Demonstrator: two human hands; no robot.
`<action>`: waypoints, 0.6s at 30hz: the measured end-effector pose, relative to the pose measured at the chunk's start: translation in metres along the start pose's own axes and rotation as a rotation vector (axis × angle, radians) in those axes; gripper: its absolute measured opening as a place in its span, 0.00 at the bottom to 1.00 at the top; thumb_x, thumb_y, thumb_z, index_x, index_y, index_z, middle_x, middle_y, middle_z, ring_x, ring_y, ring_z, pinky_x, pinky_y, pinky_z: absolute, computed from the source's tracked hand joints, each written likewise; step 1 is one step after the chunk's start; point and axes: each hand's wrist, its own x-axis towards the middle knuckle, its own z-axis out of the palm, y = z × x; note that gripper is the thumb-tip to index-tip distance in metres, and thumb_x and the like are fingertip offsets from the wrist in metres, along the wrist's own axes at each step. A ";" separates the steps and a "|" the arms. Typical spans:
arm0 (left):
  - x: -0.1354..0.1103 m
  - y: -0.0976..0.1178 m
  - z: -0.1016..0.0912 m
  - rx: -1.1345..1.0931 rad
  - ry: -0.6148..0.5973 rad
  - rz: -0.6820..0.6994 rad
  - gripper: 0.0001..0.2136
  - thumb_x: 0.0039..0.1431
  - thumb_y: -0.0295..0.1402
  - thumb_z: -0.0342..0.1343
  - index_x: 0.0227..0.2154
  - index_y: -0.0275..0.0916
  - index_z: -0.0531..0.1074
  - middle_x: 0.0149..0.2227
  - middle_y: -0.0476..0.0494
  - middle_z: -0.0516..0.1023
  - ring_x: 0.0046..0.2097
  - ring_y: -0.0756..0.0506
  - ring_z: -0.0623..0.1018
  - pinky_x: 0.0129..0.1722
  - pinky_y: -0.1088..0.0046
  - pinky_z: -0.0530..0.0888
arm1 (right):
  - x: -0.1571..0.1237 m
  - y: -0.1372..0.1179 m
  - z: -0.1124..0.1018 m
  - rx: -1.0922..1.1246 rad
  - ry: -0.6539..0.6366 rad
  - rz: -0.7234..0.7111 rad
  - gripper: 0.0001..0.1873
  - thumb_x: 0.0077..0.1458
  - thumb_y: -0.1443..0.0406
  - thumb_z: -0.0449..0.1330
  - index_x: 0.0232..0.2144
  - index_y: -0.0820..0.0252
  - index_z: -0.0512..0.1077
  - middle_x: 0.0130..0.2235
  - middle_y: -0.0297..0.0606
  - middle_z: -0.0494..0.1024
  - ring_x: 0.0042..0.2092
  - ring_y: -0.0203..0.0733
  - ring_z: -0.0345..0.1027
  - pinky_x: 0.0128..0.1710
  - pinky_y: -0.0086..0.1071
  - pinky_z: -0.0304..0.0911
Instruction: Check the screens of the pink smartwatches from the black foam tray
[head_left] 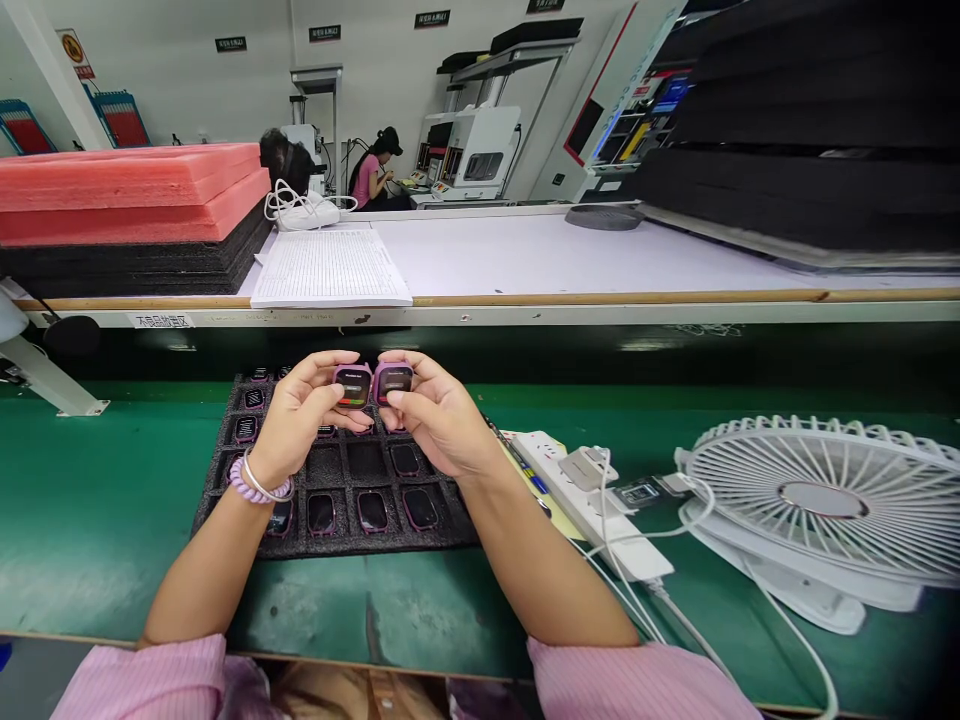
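My left hand (304,405) grips a smartwatch body (353,384) with a purple frame, its screen lit and the thumb on its lower left edge. A second purple smartwatch body (394,380) is pinched in my right hand (431,410), thumb across the lower part of its lit screen. The two watches are held side by side, faces toward me. Beneath them lies a black foam tray (330,546) with square pockets, several holding similar watches, some with lit screens. Two pockets near the middle look vacant. My hands and forearms hide parts of the tray.
To the right are a white power strip (559,465) with cables, a pen (529,470) and a white fan (825,500). The raised shelf holds red foam sheets (135,180), papers (330,268) and a black stack (810,150). Two people sit beyond.
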 end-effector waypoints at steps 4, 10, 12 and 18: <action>0.001 -0.002 0.000 0.026 0.001 0.021 0.20 0.55 0.33 0.64 0.50 0.36 0.73 0.42 0.45 0.80 0.29 0.46 0.85 0.31 0.73 0.86 | 0.000 0.000 -0.001 0.014 -0.010 0.006 0.24 0.51 0.60 0.75 0.48 0.57 0.72 0.38 0.33 0.76 0.26 0.32 0.67 0.27 0.29 0.66; 0.001 -0.003 0.001 0.081 0.018 0.048 0.20 0.56 0.34 0.65 0.51 0.36 0.72 0.44 0.43 0.81 0.29 0.48 0.85 0.31 0.75 0.85 | -0.001 -0.001 0.001 -0.024 -0.022 -0.008 0.25 0.53 0.58 0.75 0.49 0.55 0.72 0.37 0.32 0.75 0.27 0.33 0.66 0.28 0.29 0.67; 0.001 -0.004 -0.001 0.083 0.022 0.046 0.20 0.56 0.34 0.64 0.51 0.36 0.72 0.44 0.43 0.81 0.29 0.48 0.85 0.31 0.74 0.85 | -0.002 -0.001 0.003 -0.026 -0.027 -0.008 0.24 0.52 0.61 0.74 0.49 0.55 0.72 0.37 0.32 0.75 0.28 0.33 0.67 0.29 0.29 0.67; -0.004 0.004 0.002 0.100 0.028 0.095 0.25 0.55 0.32 0.66 0.56 0.38 0.72 0.50 0.40 0.79 0.32 0.49 0.84 0.36 0.72 0.86 | -0.002 -0.005 0.002 -0.064 -0.022 -0.007 0.26 0.51 0.64 0.72 0.52 0.54 0.71 0.38 0.32 0.75 0.30 0.35 0.70 0.30 0.31 0.69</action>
